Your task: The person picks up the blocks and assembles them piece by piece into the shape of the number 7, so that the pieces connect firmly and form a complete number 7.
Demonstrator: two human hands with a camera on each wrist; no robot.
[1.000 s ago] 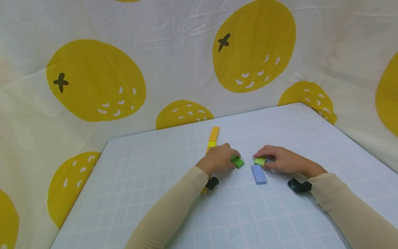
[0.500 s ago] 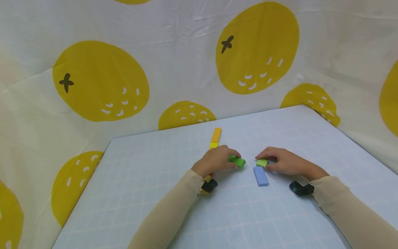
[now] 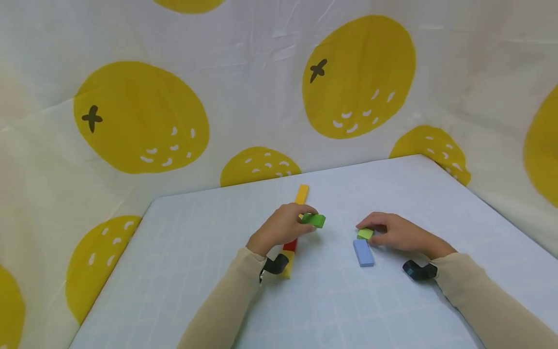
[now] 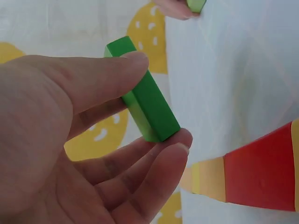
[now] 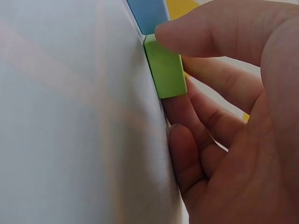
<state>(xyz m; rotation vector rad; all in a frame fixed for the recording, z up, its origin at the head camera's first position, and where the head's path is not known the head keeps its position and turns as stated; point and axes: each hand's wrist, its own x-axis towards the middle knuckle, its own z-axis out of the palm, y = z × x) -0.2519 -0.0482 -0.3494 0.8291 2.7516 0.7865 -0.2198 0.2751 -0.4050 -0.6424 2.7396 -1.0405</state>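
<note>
My left hand point(image 3: 281, 227) pinches a dark green block point(image 3: 315, 221) between thumb and fingertips, holding it above the table beside a row of coloured blocks. In the left wrist view the thumb presses one face of this green block point(image 4: 148, 100), and fingertips support its lower end. On the right, my right hand point(image 3: 398, 234) holds a small light green block point(image 3: 365, 234) on the table by thumb and fingers. That light green block point(image 5: 166, 70) appears to touch the end of a blue block point(image 3: 364, 253), which lies flat.
The row runs front to back, partly hidden by my left hand: an orange-yellow block point(image 3: 302, 194) at the far end, a red block point(image 3: 289, 245), a yellow block point(image 3: 286, 267) nearest. A white sheet with yellow fruit prints point(image 3: 141, 116) hangs behind the table point(image 3: 344, 310).
The left hand has lifted the dark green block and carried it leftward, toward the row. The right hand stays at the light green block.
</note>
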